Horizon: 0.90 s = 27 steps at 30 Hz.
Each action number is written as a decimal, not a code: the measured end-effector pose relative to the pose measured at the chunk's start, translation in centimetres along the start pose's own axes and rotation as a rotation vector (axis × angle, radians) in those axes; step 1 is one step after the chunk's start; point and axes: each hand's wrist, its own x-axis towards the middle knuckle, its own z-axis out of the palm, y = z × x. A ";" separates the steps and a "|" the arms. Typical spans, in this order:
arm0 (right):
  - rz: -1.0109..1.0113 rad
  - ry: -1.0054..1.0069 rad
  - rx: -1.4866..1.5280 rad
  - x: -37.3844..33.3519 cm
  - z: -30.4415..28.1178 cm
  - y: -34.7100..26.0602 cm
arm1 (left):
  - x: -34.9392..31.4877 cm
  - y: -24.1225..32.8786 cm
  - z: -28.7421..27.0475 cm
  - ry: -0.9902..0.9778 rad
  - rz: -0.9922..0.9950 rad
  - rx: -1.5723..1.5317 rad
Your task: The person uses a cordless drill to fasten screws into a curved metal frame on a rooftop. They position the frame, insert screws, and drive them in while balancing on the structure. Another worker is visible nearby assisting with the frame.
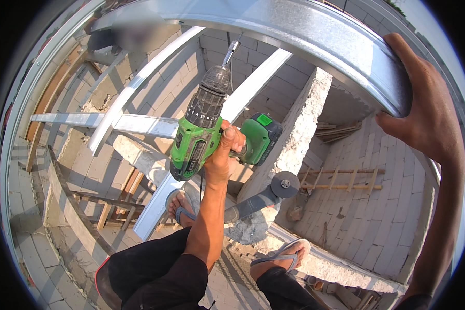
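Note:
My left hand (223, 152) is wrapped round the handle of a green and black cordless drill (195, 139). A bit holder (231, 53) in its chuck points up and away, its tip near the lower edge of a long silvery metal channel (294, 36); whether they touch I cannot tell. The green battery (263, 138) sits at the right end of the handle. At the right, my right hand (423, 103) grips the channel, thumb below and fingers over the top. Below the drill, an angle grinder (256, 204) lies on the rough wall top between my sandalled feet.
Thin metal profiles (258, 82) cross the opening beyond the drill. A broken concrete wall top (302, 124) runs under me, with a deep block-walled room (356, 206) at right. A wooden ladder-like frame (341, 179) lies down there. Blurred dark shapes, perhaps a person, show upper left.

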 end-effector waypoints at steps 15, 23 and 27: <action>0.019 -0.017 -0.024 0.0 -0.3 -0.2 | 0.0 0.2 0.4 0.021 0.016 0.012; 0.030 -0.025 -0.036 0.1 -0.3 -0.2 | 0.0 0.3 0.5 0.015 0.009 0.017; 0.027 0.002 -0.043 0.0 -0.3 -0.3 | 0.0 0.5 0.5 0.035 0.005 0.028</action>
